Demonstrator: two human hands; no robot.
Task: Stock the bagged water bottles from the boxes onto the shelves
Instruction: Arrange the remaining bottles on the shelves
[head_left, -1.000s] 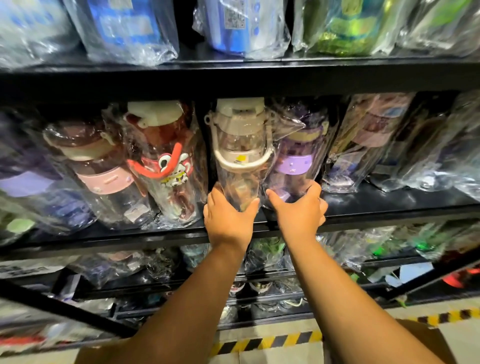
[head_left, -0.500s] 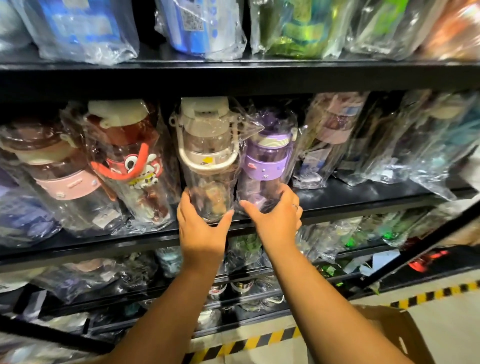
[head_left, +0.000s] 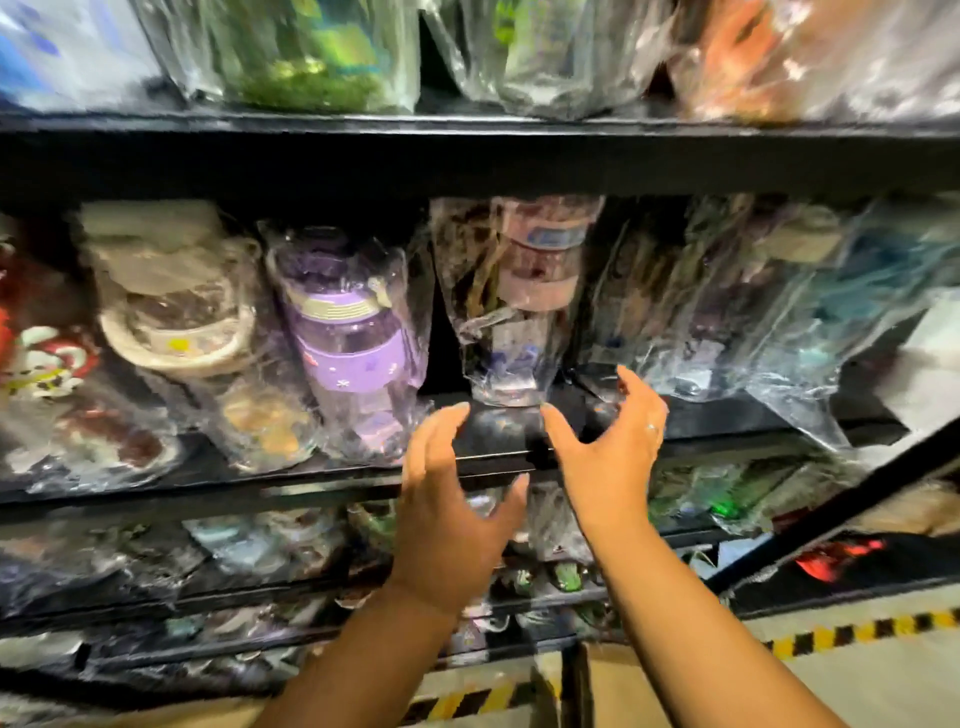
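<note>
- Nearest, low in the view, what seemed to be a cardboard box (head_left: 618, 670) stood on the floor by the striped tape (head_left: 857, 629). I think it was kept there so that the next bag needed only a short reach.
- The left hand (head_left: 447, 514) was released, with its fingers spread and a little bent, and it grasped nothing. It hovered in front of the edge of the middle shelf (head_left: 260, 480).
- The right hand (head_left: 608, 457), just beside it, was also released and empty. Its thumb and fingers opened toward the pink bottle (head_left: 530, 291) in its bag, near it but apart from it.
- The palms faced each other, probably in order to take a slippery bag from both sides.
- On the middle shelf the bagged bottles stood upright close to the front edge, so that they were easy to see. The beige bottle (head_left: 176, 312) and the purple bottle (head_left: 353, 353) stood side by side.
- Between the purple bottle and the pink one a bare strip of shelf was left, which looked to me like room for one more.
- Farthest, the upper shelf (head_left: 467, 156) carried more bags, among them a green one (head_left: 311, 52), too blurred to describe.
</note>
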